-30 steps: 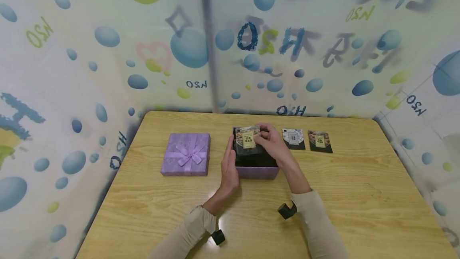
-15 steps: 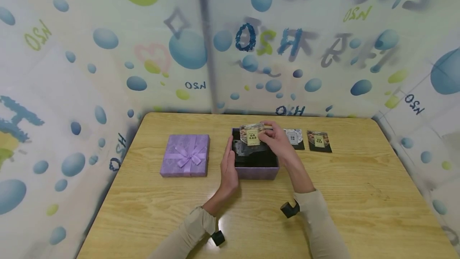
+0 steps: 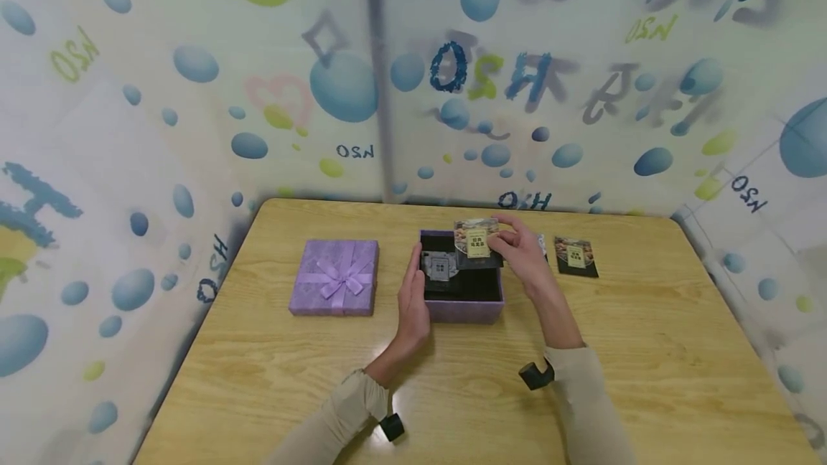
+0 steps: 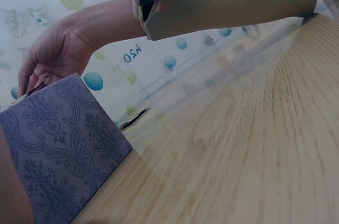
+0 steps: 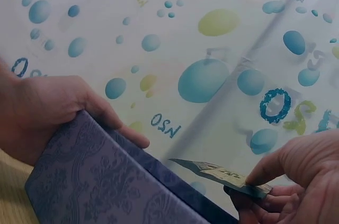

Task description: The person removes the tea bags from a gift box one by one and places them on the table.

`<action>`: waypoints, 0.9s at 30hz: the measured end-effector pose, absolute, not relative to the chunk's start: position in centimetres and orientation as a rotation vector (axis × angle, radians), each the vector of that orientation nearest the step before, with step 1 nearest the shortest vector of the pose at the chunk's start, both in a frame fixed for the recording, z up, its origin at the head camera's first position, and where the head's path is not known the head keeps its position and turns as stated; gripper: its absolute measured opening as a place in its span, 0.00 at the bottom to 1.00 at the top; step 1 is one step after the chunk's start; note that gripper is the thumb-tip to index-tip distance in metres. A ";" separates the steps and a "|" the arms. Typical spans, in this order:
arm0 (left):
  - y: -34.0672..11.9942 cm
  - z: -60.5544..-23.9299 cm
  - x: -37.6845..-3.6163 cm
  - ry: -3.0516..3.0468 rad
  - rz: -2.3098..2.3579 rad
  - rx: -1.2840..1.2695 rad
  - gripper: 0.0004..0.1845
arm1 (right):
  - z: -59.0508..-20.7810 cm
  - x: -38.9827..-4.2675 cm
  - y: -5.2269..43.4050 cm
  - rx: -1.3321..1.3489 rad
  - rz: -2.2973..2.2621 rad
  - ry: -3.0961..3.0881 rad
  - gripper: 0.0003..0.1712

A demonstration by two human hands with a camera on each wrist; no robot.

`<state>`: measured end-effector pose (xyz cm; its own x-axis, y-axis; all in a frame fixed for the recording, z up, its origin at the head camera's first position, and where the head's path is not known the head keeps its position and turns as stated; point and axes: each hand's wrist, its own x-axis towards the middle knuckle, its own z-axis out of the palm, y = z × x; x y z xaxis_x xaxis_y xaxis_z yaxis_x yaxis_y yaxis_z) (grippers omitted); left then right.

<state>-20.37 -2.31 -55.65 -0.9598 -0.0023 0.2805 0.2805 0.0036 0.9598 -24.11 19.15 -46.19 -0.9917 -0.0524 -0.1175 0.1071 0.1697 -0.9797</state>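
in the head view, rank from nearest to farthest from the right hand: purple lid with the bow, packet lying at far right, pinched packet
1. Pinched packet: in the right hand, above the box
2. Far-right packet: flat on the table, to the hand's right
3. Purple lid: left of the box, farthest

This looks like a makeshift filming booth, though whether it stands inside a home, an office or a lab cannot be told. Creased sheeting [image 3: 413, 128] printed with blue and green bubbles [image 3: 342, 88] and mirror-reversed lettering [image 3: 486, 77] hangs at 12 o'clock, with a left panel [image 3: 97, 257] at 9 o'clock and a right panel [image 3: 775, 271] at 3 o'clock closing in a wood-grain counter [image 3: 652, 357]. Worn at the sleeves [image 3: 584, 393] are a black camera block [image 3: 392, 427] at 6 o'clock and a second black block [image 3: 535, 377] at 5 o'clock, gear that suits a recording set-up.
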 end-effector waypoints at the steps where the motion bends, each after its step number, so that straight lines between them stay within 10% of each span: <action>1: -2.3 -55.6 -20.4 -2.071 -2.065 -0.291 0.28 | -46.3 -24.0 19.3 0.063 -1.945 2.316 0.33; 27: -2.3 -55.9 -20.4 -2.055 -2.068 -0.316 0.28 | -47.1 -23.2 23.9 0.054 -1.939 2.376 0.38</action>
<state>-20.38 -2.28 -55.88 -0.9553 0.0030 0.2957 0.2956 -0.0064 0.9553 -23.22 23.91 -47.10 -0.9966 -0.0201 -0.0803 0.0746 0.2013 -0.9767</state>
